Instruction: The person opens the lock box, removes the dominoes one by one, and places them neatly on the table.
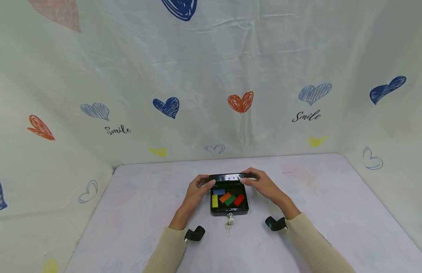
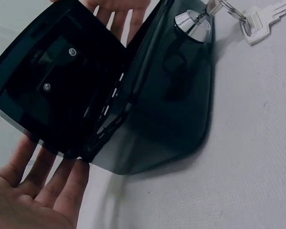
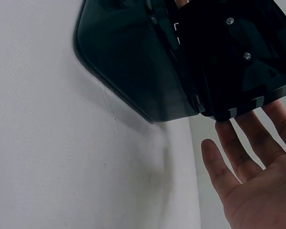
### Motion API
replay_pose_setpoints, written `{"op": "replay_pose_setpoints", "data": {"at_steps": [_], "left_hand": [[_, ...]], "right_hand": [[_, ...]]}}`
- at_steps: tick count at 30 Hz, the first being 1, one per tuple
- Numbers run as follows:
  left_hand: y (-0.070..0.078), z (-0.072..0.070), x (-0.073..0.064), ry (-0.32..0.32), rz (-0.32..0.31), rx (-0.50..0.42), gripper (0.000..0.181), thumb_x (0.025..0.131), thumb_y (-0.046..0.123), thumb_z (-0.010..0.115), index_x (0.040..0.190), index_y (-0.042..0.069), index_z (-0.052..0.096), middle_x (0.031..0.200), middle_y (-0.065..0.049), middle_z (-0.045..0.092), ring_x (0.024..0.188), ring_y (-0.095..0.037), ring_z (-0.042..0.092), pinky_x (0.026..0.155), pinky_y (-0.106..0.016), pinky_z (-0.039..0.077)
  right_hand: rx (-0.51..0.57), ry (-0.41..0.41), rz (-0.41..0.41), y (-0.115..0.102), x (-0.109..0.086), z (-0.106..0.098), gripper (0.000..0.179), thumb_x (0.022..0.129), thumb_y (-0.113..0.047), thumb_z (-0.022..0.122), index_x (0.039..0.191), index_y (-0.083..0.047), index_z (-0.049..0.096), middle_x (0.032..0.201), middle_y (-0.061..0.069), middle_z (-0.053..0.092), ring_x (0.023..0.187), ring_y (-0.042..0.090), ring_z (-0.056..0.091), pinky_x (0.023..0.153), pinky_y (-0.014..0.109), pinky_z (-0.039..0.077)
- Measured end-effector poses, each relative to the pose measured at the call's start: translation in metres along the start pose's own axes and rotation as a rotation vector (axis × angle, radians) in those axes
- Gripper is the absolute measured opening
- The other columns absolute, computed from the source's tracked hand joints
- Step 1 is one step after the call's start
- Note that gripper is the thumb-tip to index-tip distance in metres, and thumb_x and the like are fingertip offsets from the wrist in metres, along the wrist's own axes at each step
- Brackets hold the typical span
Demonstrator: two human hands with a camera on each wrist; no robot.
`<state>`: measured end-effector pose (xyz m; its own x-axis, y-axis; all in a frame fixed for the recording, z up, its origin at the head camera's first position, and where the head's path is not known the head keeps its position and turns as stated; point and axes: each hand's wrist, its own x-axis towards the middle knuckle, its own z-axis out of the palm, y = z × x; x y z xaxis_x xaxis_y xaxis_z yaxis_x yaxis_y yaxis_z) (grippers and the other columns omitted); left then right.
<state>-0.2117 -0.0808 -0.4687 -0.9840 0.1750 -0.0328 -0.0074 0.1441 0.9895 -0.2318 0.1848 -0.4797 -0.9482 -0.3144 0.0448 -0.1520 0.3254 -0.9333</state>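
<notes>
A small black cash box sits on the table, its lid raised at the back. My left hand pinches the lid's left end, thumb on the inner face and fingers behind. At the right end my right hand holds the lid in the same way. Inside lie colored blocks: yellow, blue, orange, green and red. From the silver lock at the box's front hangs a key.
The pale table reaches back to a white curtain printed with hearts. A black device is fixed at the left wrist, and another black device at the right wrist, both in front of the box's sides.
</notes>
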Motion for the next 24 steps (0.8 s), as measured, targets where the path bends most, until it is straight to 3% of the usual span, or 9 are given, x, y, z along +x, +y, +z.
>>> {"op": "replay_pose_setpoints", "data": {"at_steps": [4,13,19,24], "left_hand": [[-0.019,0.0,0.011,0.01,0.01,-0.022,0.049,0.087,0.034,0.064,0.122,0.003,0.051,0.127,-0.013,0.052,0.119,-0.026,0.047,0.1,-0.042,0.042],[-0.018,0.002,0.011,0.016,-0.018,-0.026,0.057,0.085,0.052,0.059,0.123,0.009,0.052,0.122,-0.008,0.055,0.111,-0.021,0.054,0.097,-0.037,0.045],[-0.019,0.003,0.013,0.028,-0.016,-0.015,0.06,0.087,0.054,0.053,0.124,0.007,0.052,0.124,-0.01,0.053,0.111,-0.024,0.053,0.097,-0.039,0.045],[-0.019,0.004,0.013,0.042,-0.023,0.004,0.062,0.088,0.057,0.049,0.126,0.008,0.051,0.126,-0.01,0.051,0.11,-0.025,0.054,0.097,-0.039,0.045]], "right_hand": [[-0.01,0.01,0.014,-0.002,0.0,0.001,0.034,0.087,-0.043,0.061,0.109,-0.018,0.062,0.11,-0.001,0.059,0.113,0.025,0.048,0.096,0.054,0.039],[-0.023,0.051,0.042,-0.005,0.001,0.005,0.037,0.089,-0.047,0.056,0.105,-0.015,0.06,0.104,0.005,0.06,0.103,0.021,0.052,0.089,0.042,0.043],[-0.025,0.116,0.109,-0.005,0.002,0.01,0.05,0.088,-0.055,0.051,0.116,-0.013,0.057,0.112,0.006,0.058,0.106,0.025,0.052,0.095,0.046,0.045],[0.013,0.147,0.102,-0.003,0.003,0.014,0.058,0.091,-0.056,0.044,0.125,-0.01,0.054,0.123,0.009,0.055,0.113,0.026,0.051,0.098,0.043,0.044]]}}
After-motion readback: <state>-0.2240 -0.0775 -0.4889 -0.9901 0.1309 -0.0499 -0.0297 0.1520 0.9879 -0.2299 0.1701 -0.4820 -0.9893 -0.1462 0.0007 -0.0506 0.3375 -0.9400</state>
